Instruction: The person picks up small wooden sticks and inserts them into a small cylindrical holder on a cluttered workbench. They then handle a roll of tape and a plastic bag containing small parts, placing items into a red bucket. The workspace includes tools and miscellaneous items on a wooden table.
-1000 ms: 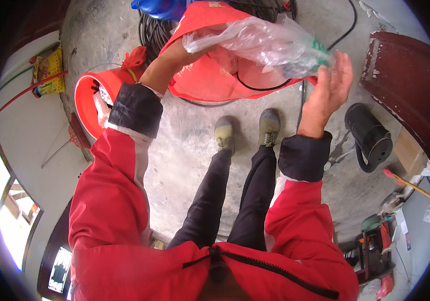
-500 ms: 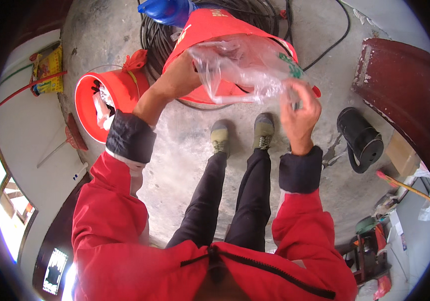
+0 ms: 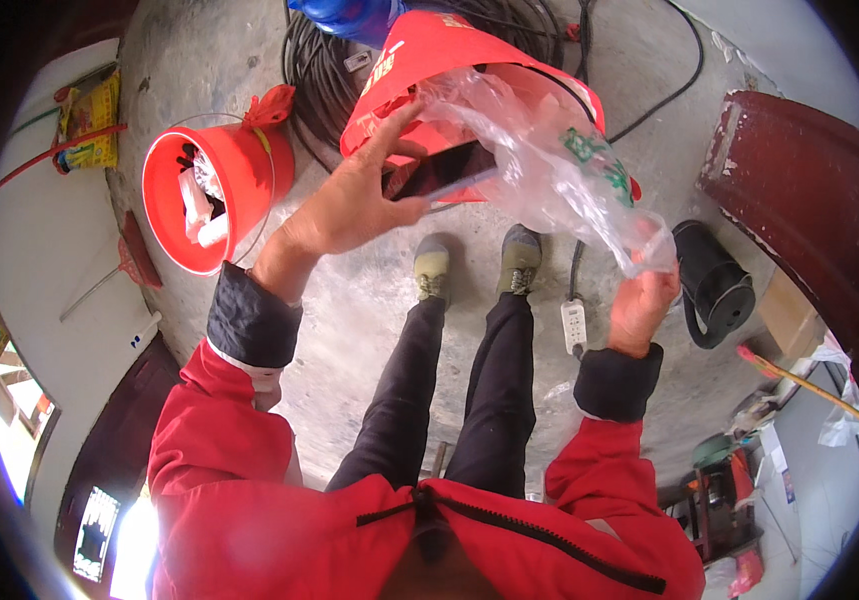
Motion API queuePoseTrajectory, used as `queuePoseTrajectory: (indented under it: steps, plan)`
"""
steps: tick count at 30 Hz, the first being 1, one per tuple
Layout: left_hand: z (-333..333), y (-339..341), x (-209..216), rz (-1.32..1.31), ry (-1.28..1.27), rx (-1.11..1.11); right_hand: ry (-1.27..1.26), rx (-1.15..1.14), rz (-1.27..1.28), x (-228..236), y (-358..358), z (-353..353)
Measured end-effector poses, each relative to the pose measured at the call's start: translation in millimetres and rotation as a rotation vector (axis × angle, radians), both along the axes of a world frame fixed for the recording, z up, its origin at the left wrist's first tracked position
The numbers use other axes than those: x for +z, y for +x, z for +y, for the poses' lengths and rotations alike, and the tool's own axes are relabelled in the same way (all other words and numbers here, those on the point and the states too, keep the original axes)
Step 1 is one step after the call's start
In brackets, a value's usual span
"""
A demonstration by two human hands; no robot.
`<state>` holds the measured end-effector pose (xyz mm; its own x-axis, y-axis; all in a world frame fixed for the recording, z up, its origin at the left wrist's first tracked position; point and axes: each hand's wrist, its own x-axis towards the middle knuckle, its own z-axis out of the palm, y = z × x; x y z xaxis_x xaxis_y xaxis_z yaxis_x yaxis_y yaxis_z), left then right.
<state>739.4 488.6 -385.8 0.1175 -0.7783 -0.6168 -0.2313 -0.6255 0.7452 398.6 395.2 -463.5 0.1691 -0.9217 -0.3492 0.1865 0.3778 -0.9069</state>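
My left hand (image 3: 344, 200) is closed around a flat, dark, shiny smartphone (image 3: 444, 172), its thumb along the near edge. The phone lies across the mouth of a red bag (image 3: 429, 50), just beside a clear plastic bag (image 3: 559, 170) with green print. Bunched in the fingers of my right hand (image 3: 641, 305) is the near end of that plastic bag. The rest of it stretches back up to the red bag's opening. What lies inside the red bag is hidden.
A red bucket (image 3: 164, 200) with packets in it stands at the left. Coiled black cable (image 3: 314, 85) and a blue container (image 3: 349, 15) lie behind the red bag. A black kettle (image 3: 714, 290) and a white power strip (image 3: 573, 325) are at the right.
My left hand has come out of the plastic bag with the smartphone. My right hand has moved right and nearer, pulling the plastic bag along. The power strip has come into view.
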Motion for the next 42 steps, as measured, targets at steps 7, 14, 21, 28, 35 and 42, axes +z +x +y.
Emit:
queuePoseTrajectory:
  steps: [7,14,21,28,35,42]
  plan:
    - [13.2,-14.2,8.4,0.161,-0.007,-0.163,0.198,-0.03,0.144,-0.6,-38.5,16.7]
    - [16.0,-37.7,-0.4,0.239,-0.046,-0.291,0.187,0.38,0.271,-1.1,-41.7,29.2]
    - [19.1,-46.1,-4.1,0.224,-0.019,-0.333,0.192,0.546,0.273,24.7,-0.7,11.1]
    - [27.4,-28.0,13.1,0.233,0.03,-0.25,-0.277,0.71,0.317,36.9,5.4,-39.6]
    - [31.1,-33.5,13.4,0.173,-0.041,-0.256,-0.142,1.17,-0.002,78.7,118.3,-67.3]
    - [27.9,-29.9,18.5,0.143,-0.079,-0.254,-0.617,1.665,1.047,-2.6,173.0,-63.4]
